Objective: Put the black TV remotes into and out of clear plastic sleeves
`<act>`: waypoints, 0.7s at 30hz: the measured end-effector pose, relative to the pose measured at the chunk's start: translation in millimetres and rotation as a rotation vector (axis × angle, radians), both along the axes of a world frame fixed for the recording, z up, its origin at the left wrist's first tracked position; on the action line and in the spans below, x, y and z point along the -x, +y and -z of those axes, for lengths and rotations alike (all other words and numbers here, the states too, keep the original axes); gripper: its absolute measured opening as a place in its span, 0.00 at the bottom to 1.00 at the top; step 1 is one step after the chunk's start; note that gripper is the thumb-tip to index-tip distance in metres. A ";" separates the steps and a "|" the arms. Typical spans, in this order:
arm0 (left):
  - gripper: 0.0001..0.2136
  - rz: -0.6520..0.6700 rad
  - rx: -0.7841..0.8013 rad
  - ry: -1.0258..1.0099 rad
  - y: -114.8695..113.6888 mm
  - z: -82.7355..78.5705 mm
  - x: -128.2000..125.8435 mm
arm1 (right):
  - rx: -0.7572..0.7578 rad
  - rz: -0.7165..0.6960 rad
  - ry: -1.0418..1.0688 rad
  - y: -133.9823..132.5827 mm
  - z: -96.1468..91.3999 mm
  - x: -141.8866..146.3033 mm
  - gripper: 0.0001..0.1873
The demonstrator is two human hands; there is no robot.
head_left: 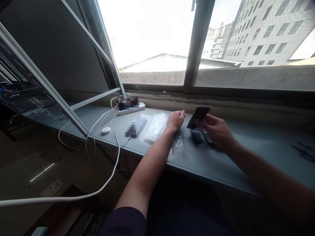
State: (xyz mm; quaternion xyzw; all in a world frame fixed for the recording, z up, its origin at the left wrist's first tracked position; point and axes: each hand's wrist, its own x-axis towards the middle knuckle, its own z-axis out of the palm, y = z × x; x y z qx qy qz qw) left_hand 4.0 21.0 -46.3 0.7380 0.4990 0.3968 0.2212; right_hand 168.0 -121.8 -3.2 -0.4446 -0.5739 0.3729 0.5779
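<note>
My right hand (pixel 216 129) grips a black remote control (pixel 199 113) and holds it raised above the table, tilted, between thumb and fingers. Beneath it lie a dark remote control with buttons (pixel 196 135) and another remote control (pixel 205 133), partly covered by my hand. To the left, my left hand (pixel 175 120) is closed, fingers curled under; anything inside it is hidden. Clear plastic bags (pixel 155 128) lie flat beside that wrist, and another crumpled clear bag (pixel 177 144) sits just right of my forearm.
On the grey table (pixel 236 167) are a phone-like device (pixel 136 127) on a cable, a round white object (pixel 105 130) and a power strip (pixel 131 108). White cables (pixel 115 157) hang over the front edge. A metal frame (pixel 56 95) slants at left; several dark items (pixel 304 151) lie far right.
</note>
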 end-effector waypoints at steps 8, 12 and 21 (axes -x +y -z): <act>0.24 0.038 0.028 -0.081 -0.4 -0.5 -1.3 | 0.176 0.015 -0.119 6.4 11.0 -2.5 0.37; 0.31 0.110 0.118 -0.210 -5.9 -4.7 -2.6 | 0.216 0.027 -0.174 9.6 14.5 -6.3 0.49; 0.13 0.230 -0.016 -0.116 -6.0 -7.1 -5.0 | 0.152 -0.027 -0.388 15.4 21.2 -13.0 0.32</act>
